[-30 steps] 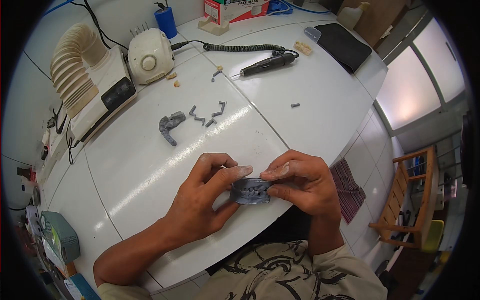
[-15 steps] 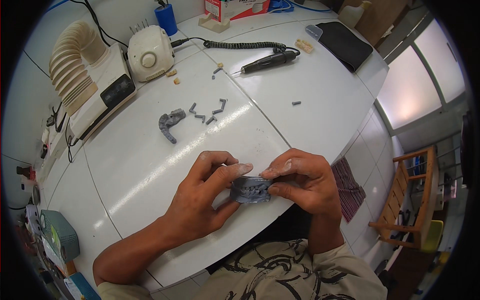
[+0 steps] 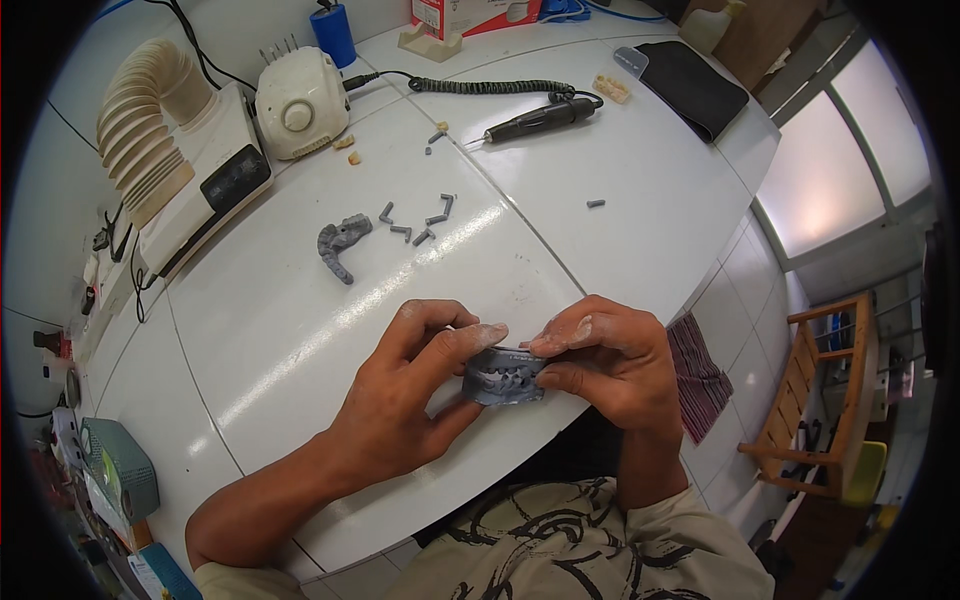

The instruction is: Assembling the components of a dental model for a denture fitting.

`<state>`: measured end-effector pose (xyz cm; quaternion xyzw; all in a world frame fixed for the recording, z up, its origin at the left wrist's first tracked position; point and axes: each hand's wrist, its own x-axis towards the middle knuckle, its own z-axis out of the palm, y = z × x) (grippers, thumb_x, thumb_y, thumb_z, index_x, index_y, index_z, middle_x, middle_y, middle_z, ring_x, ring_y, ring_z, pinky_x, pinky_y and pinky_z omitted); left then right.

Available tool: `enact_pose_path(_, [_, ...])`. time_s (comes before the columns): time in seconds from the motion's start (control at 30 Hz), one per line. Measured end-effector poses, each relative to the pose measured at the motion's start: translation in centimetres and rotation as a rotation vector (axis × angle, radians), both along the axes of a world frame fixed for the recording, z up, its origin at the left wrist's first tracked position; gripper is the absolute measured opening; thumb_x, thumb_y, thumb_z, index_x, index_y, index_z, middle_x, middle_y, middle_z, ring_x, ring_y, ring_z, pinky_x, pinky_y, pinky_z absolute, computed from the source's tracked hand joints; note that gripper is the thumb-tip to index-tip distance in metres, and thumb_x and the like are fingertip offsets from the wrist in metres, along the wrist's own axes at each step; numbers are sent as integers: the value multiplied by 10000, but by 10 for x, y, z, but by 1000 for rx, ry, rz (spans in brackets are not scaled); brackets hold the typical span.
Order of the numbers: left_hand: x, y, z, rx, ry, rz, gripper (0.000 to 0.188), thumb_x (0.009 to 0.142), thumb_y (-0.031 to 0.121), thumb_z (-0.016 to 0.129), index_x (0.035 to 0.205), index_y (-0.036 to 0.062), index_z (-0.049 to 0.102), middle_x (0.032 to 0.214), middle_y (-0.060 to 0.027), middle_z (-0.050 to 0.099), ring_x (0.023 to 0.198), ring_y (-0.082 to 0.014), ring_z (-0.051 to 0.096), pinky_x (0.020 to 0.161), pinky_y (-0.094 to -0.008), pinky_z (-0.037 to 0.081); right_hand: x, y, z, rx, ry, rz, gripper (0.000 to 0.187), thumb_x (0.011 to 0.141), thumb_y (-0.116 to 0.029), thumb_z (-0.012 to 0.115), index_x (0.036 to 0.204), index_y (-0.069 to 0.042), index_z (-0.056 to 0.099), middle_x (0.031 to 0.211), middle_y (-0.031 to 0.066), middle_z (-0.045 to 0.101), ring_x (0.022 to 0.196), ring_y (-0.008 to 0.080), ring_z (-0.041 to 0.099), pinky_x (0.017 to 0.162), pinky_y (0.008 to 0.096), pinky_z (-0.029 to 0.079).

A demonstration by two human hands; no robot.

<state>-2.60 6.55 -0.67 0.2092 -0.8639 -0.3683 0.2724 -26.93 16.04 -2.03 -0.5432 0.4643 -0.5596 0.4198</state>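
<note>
A grey dental model (image 3: 503,378), with two rows of teeth facing each other, is held up over the near edge of the table. My left hand (image 3: 425,375) grips its left side, thumb at the top and fingers below. My right hand (image 3: 607,358) pinches its right side between thumb and fingers. Some of the model's edges are hidden by my fingertips, which carry white dust. Farther off on the table lies a loose curved grey dental piece (image 3: 342,246), beside several short grey connector pieces (image 3: 438,212).
Toward the back lies a black rotary handpiece (image 3: 540,122), its coiled cord running to a cream control unit (image 3: 300,108). A dust extractor with a ribbed hose (image 3: 150,130) stands at the left. A black pouch (image 3: 692,90) and a small tooth-coloured model (image 3: 611,88) lie at the back right.
The model has tilted slightly in my fingers, and a lighter gap now shows between its rows of teeth. Both hands keep their hold in nearly the same place.
</note>
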Motion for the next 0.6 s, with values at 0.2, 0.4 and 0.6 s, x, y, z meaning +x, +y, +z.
enact_pose_path(0.2, [0,0,0,17,0,5,690,730,-84,880,1365,102,684,1299,-144,560,1089,-241,703,862,-342,674,-1,-1,-4,-28,-7,24,264,803,153,833,1031,33,778,1082,167,771,1052,238,780,915,346,666])
enact_pose_path(0.4, [0,0,1,6,-14,-15,667,731,-78,885,1341,123,706,1298,-131,562,1115,-246,693,879,-350,672,-4,0,-1,8,-54,60,260,834,167,802,1056,52,728,1126,187,758,1111,265,771,939,344,684])
enact_pose_path(0.6, [1,1,3,4,-33,-13,629,726,-60,901,1301,131,731,1293,-125,571,1119,-253,697,879,-369,667,-5,-1,-2,-19,-23,77,276,836,158,807,1071,43,720,1119,182,753,1100,263,772,926,344,685])
